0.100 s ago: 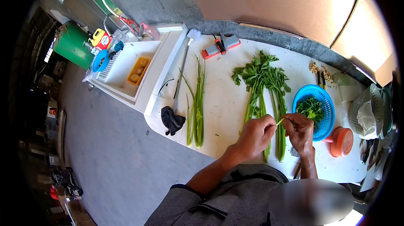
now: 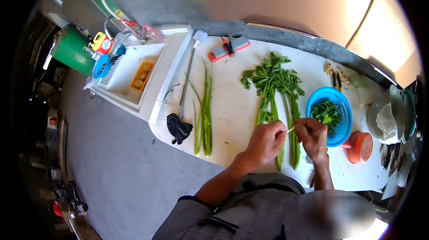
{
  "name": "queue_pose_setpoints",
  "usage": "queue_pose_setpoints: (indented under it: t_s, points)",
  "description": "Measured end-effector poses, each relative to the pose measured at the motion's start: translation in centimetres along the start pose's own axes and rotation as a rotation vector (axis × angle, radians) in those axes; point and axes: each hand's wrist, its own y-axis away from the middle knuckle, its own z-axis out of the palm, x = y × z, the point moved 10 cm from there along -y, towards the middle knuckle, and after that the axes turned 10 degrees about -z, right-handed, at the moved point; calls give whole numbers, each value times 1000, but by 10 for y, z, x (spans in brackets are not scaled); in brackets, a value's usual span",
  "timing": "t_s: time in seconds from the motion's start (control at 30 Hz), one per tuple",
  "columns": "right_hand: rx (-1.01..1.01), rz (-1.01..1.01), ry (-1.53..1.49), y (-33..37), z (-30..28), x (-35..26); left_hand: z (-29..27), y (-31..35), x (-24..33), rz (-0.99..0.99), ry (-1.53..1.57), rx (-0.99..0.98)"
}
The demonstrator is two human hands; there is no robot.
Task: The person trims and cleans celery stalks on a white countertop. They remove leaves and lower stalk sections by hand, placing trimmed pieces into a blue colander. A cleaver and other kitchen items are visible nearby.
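Observation:
Above the near part of the white table, my two hands pinch a thin pale-green stalk (image 2: 291, 129) between them. My left hand (image 2: 267, 140) is closed with its fingertips on one end. My right hand (image 2: 315, 138) grips the other end, its fingers curled inward. Beneath and beyond them lies leafy celery (image 2: 271, 74) in two bunches, leaves pointing away from me and part of the stalks hidden by my left hand. Just past my right hand, a blue basket (image 2: 347, 111) holds loose green leaves. Bare celery stalks (image 2: 207, 126) lie apart, farther left.
An orange-red pot (image 2: 361, 147) stands beside the basket. A black cloth (image 2: 178, 128), a long-handled brush (image 2: 184, 95) and a red-and-grey tool (image 2: 229, 49) lie on the table (image 2: 232, 106). At left is a white sink (image 2: 154, 57) with a yellow tray (image 2: 142, 76).
The whole scene has shifted slightly left in the picture. Both hands keep their pinch on the thin stalk, with hardly any change in pose.

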Motion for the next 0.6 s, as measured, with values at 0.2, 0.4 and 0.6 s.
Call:
queue_pose_setpoints:
  t_s: [0.2,0.4,0.6]
  points:
    - [285,86,-52,-15,-123,80,-73,17,-53,-251,236,84]
    - [186,2,826,5,-188,110,-172,10,-113,-428,282,293]
    - [156,80,154,26,-85,102,-232,-3,-247,-175,-517,498]
